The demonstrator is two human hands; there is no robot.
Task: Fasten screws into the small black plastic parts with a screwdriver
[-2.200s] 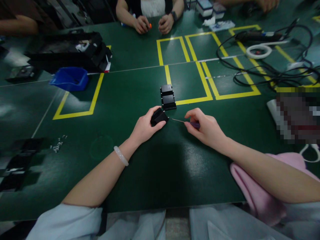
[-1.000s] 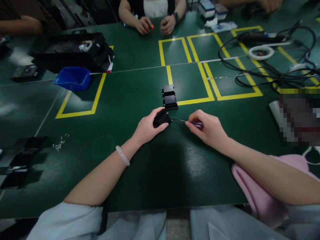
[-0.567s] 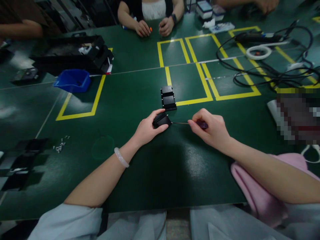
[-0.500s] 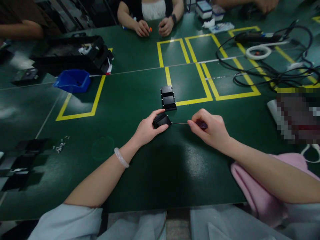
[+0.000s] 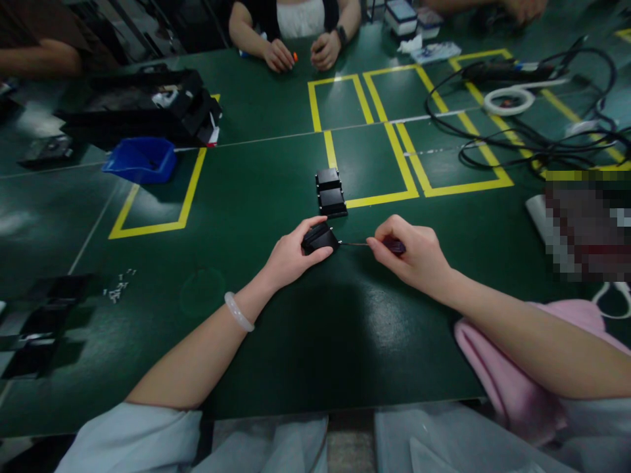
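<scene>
Left hand (image 5: pixel 296 257): closed in a pinch, thumb and fingers around a black box-shaped piece (image 5: pixel 323 238) with a dull, dark surface.
Held piece: at centre of the green smooth-topped table (image 5: pixel 256 368), taken here as the middle of the clock, 12 toward the far edge; lifted or resting, cannot tell.
Right hand (image 5: pixel 409 253): at 3 o'clock, fist curled tight around the handle of a purple-handled screwdriver (image 5: pixel 396 246) with a thin metal shaft.
Shaft: pointing to 9 o'clock, tip meeting a small silver screw (image 5: pixel 340 242) at the held piece's 3 o'clock edge; too small to tell how well seated.
Black glossy pair of blocks (image 5: pixel 330 192): just beyond at 12 o'clock, set end to end, small silver screws along both sides.
Loose silver screws (image 5: pixel 116 289): scattered between 8 and 9 o'clock, well apart from both hands.
Dark flat pieces (image 5: pixel 37 355): farther out in the same direction, blurred.
Blue plastic bin (image 5: pixel 140 159): near 10 o'clock, in front of long black trays (image 5: pixel 142 112).
Black looped cable (image 5: pixel 493 164): at 2 o'clock, white ring-shaped roll (image 5: pixel 509 102) beside.
Pink soft cloth (image 5: pixel 493 368): at 4 o'clock, partly beneath the right forearm.
Co-worker's hands (image 5: pixel 280 56): at 12 o'clock, far edge, near a small orange object.
</scene>
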